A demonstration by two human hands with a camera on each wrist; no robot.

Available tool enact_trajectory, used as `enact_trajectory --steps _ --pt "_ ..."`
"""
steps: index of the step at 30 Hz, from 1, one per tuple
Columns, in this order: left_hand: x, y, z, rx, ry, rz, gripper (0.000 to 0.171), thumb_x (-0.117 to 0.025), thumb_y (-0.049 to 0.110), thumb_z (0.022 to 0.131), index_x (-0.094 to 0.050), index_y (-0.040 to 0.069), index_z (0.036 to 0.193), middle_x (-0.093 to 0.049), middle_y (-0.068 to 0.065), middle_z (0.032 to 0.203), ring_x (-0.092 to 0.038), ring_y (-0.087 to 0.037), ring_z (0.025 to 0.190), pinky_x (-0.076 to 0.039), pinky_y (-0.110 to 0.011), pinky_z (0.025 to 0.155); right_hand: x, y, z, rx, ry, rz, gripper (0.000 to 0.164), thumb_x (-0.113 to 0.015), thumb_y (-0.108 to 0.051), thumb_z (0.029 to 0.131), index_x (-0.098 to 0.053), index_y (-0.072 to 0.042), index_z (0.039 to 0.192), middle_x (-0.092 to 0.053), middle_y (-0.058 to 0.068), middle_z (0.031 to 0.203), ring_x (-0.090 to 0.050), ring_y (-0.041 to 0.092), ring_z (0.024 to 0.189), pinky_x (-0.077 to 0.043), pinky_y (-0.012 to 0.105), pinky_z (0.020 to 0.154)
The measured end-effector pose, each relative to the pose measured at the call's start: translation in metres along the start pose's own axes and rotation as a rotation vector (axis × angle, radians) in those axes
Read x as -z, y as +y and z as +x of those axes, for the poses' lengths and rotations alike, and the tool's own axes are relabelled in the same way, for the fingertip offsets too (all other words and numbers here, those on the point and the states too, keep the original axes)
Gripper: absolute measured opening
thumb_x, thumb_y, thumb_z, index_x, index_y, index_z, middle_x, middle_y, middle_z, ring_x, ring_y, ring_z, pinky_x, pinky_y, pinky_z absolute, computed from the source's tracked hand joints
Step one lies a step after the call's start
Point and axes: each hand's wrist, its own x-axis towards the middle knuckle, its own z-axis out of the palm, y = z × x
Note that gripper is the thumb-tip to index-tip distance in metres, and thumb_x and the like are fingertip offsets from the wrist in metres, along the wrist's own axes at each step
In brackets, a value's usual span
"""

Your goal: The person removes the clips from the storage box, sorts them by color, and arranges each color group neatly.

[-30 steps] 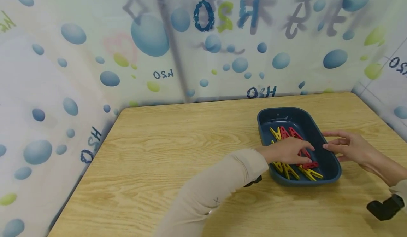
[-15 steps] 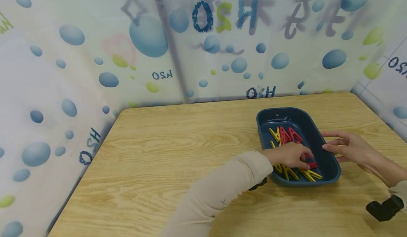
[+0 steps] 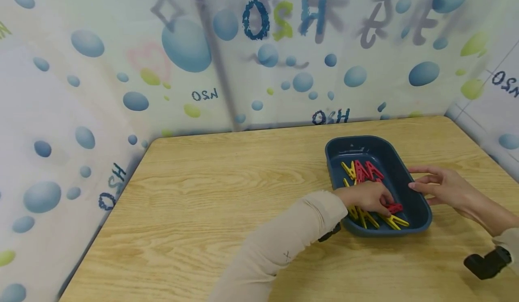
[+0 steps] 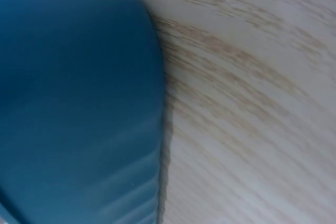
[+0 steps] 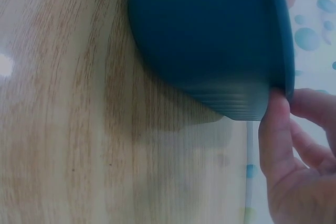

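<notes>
A dark blue plastic bin stands on the right half of the table, with several yellow and red clothespins inside. My left hand reaches over the bin's left side, its thumb and fingertips curled down onto a red clothespin. Just below that hand lies a yellow clothespin; a pair of red ones shows farther back. Palm and knuckles hide part of the pile. My right hand pinches the bin's right rim between thumb and fingers, also plain in the right wrist view. Only the bin's outer wall shows in the left wrist view.
The wooden table stretches left of the bin. A patterned curtain with blue and green drops hangs along its back edge and down both sides. A black wrist camera sits on my right sleeve.
My left hand's fingers have curled in closer around the red clothespin, which has shifted slightly. The right hand keeps its hold on the rim, and the bin stays put.
</notes>
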Motion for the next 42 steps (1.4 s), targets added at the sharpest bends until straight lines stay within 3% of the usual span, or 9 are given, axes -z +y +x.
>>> enact_trajectory --steps 15,20,26,29,35,42 --pt "0.000 0.002 -0.004 -0.001 -0.005 0.048 0.023 -0.066 0.022 0.080 -0.064 0.016 0.103 -0.055 0.010 0.079 -0.046 0.000 0.067 -0.034 -0.009 0.057 -0.002 -0.003 0.002 0.001 0.007 -0.022 0.036 -0.058 -0.025 0.087 -0.045 -0.018 0.120 -0.056 0.011 0.096 -0.059 0.008 0.076 -0.050 0.035 0.064" --pt "-0.001 0.002 -0.006 -0.006 0.021 0.052 0.018 -0.066 0.022 0.081 -0.063 0.016 0.098 -0.054 0.010 0.079 -0.046 0.000 0.067 -0.034 -0.009 0.058 -0.002 -0.002 0.002 -0.008 0.002 -0.024 0.040 -0.058 -0.026 0.087 -0.043 -0.015 0.122 -0.057 0.010 0.098 -0.059 0.006 0.077 -0.050 0.036 0.065" --pt "0.001 -0.005 -0.009 -0.020 0.097 0.023 0.020 -0.068 0.024 0.079 -0.060 0.016 0.096 -0.053 0.012 0.081 -0.048 0.001 0.070 -0.036 -0.008 0.060 -0.002 -0.002 0.001 0.003 0.001 -0.027 0.040 -0.057 -0.025 0.087 -0.043 -0.014 0.124 -0.057 0.009 0.098 -0.059 0.006 0.077 -0.050 0.036 0.065" --pt "0.004 -0.007 -0.012 -0.025 0.122 0.000 0.020 -0.068 0.025 0.079 -0.059 0.016 0.095 -0.053 0.012 0.082 -0.048 0.002 0.071 -0.036 -0.008 0.061 -0.002 -0.002 0.000 0.006 0.001 -0.036 0.044 -0.056 -0.025 0.088 -0.041 -0.009 0.126 -0.057 0.010 0.098 -0.059 0.006 0.077 -0.050 0.037 0.065" --pt "0.010 -0.011 -0.024 -0.082 0.144 -0.027 0.021 -0.067 0.025 0.079 -0.057 0.015 0.095 -0.053 0.011 0.082 -0.048 0.001 0.071 -0.037 -0.008 0.061 -0.004 -0.003 0.000 -0.004 0.002 -0.049 0.054 -0.056 -0.026 0.088 -0.034 0.003 0.128 -0.056 0.013 0.099 -0.059 0.008 0.077 -0.050 0.037 0.065" --pt "0.015 -0.021 -0.039 -0.164 0.189 -0.038 0.023 -0.067 0.025 0.080 -0.057 0.014 0.098 -0.053 0.010 0.086 -0.047 0.001 0.076 -0.036 -0.007 0.065 -0.004 -0.001 0.000 -0.007 0.010 -0.012 0.045 -0.056 -0.025 0.088 -0.040 -0.007 0.126 -0.057 0.007 0.094 -0.059 0.008 0.077 -0.050 0.035 0.065"
